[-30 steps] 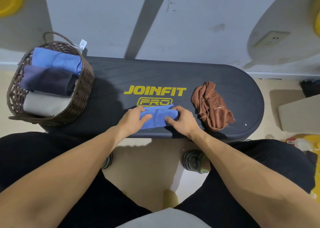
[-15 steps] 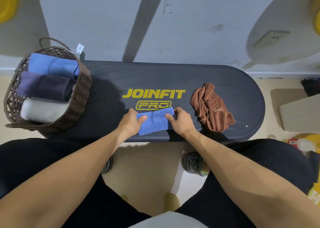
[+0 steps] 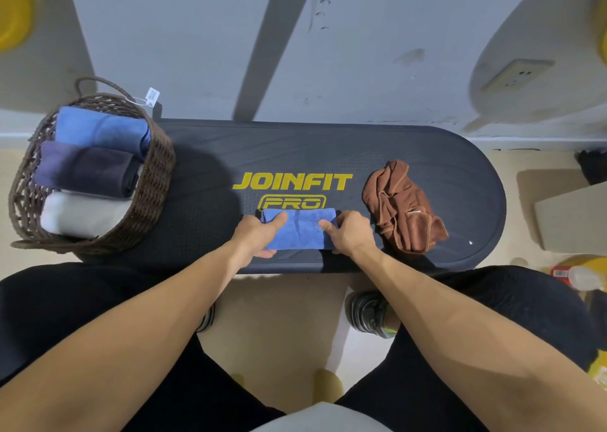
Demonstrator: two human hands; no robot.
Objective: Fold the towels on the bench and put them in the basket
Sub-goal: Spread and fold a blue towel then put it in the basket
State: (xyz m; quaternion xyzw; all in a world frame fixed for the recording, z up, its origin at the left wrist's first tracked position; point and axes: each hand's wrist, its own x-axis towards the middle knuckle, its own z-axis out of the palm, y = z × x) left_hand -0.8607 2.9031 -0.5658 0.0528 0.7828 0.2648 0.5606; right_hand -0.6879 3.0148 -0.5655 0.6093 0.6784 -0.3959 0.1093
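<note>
A small blue towel, folded into a compact rectangle, lies on the dark bench just below the yellow lettering. My left hand grips its left end, thumb on top. My right hand grips its right end the same way. A brown towel lies crumpled on the bench to the right, untouched. The wicker basket stands at the bench's left end and holds three folded towels: blue, dark purple and white.
The bench stands against a grey wall with a socket at the right. A plastic bottle and yellow things lie on the floor at the right. My knees and shoes are below the bench's front edge.
The blue towel has been squared up into a tidier, flatter rectangle. Both hands stayed on its ends and shifted only slightly.
</note>
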